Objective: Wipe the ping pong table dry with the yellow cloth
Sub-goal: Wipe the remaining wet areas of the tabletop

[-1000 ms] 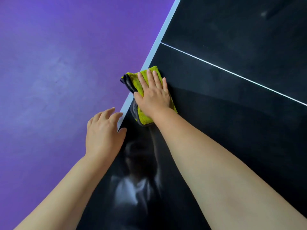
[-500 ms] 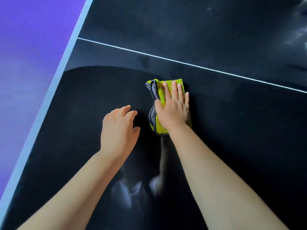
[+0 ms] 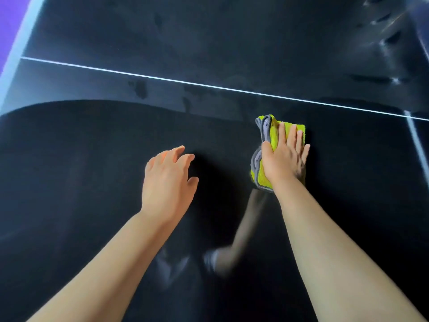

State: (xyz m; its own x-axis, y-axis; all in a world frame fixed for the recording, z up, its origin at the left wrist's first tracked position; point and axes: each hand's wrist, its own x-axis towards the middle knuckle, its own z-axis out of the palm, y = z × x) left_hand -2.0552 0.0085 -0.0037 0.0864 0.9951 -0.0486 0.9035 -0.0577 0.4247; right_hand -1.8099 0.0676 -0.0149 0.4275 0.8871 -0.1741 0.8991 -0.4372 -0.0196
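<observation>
Yellow cloth (image 3: 274,132) is folded up on the dark ping pong table (image 3: 81,170), just this side of the white line (image 3: 162,79). On my head cam feed the right hand (image 3: 284,159) lies flat on it, fingers straight, pressing down. Left hand (image 3: 168,180) is loose and holding nothing, off to the cloth's left over the table. Purple floor (image 3: 9,17) peeks in top left.

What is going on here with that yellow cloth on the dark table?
A person is wiping a ping pong table with a folded yellow cloth. The right hand presses flat on the cloth, just on the near side of the white line. The left hand holds nothing, fingers loosely spread above the table. Blotchy marks show by the line further left, so that patch probably needs wiping.
</observation>
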